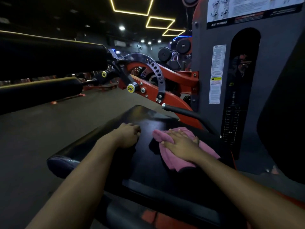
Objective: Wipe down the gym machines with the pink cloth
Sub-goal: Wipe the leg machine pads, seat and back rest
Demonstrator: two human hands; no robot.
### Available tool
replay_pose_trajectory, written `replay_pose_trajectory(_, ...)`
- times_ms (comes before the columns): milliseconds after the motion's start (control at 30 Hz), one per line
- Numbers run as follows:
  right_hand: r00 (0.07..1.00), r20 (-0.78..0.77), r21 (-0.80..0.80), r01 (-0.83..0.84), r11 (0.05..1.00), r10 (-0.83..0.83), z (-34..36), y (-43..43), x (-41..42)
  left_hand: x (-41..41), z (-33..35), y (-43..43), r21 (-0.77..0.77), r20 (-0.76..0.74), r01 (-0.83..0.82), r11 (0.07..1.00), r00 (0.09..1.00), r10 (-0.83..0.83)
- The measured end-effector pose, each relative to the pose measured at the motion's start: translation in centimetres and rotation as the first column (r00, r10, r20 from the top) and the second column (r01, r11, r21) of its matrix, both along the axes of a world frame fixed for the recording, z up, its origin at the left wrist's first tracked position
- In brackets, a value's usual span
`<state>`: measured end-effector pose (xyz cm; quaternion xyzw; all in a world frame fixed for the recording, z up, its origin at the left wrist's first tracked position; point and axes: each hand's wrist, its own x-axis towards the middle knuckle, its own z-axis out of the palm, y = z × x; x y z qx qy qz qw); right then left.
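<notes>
On the head view, low and centre, the cloth (209, 151) lies bunched on the right half of the machine's black pad (145, 119), just beside the grey weight housing (206, 63). The right hand (180, 143) lies flat on top of it, fingers straight and spread, pressing down rather than gripping; a flat palm likely keeps more of the fabric against the vinyl and lets it slide freely. The left hand (127, 135) rests on the pad's left half, well clear of the cloth, with its fingers curled under and nothing visibly held; it seems to serve as a brace while the person leans over. So the hands are apart, one spread on the cloth, the other closed on nothing.

A faint sheen shows on the pad ahead of the hands, towards the far edge. Beyond it, the black handle (181, 111), red frame (175, 100) and rollers (49, 55) appear untouched, so I judge the wiping is at an early stage.
</notes>
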<state>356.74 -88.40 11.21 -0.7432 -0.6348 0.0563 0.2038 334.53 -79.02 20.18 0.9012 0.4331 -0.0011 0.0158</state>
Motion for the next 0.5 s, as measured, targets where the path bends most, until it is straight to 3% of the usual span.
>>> replay_pose_trajectory(167,0.975,-0.141,-0.034,0.171,0.985,-0.174,2.4,7.6,3.9,0.1,-0.7,1.5,-0.005,-0.042,0.015,1.000,0.999,-0.015)
replay_pose_trajectory(300,0.974,-0.033,-0.064,0.224,0.973,-0.226,4.7,10.4,2.6,0.5,-0.4,1.3,-0.019,-0.050,0.013,1.000,0.999,-0.014)
replay_pose_trajectory(433,0.999,0.009,0.043,-0.044,0.998,0.043,3.2,7.9,4.3,0.4,-0.5,0.8,-0.038,-0.045,0.008,0.999,0.999,-0.009)
replay_pose_trajectory(500,0.999,-0.013,0.015,-0.029,0.999,0.030,2.9,6.8,6.3,0.5,-0.3,0.7,-0.044,-0.055,0.010,0.999,0.998,-0.012)
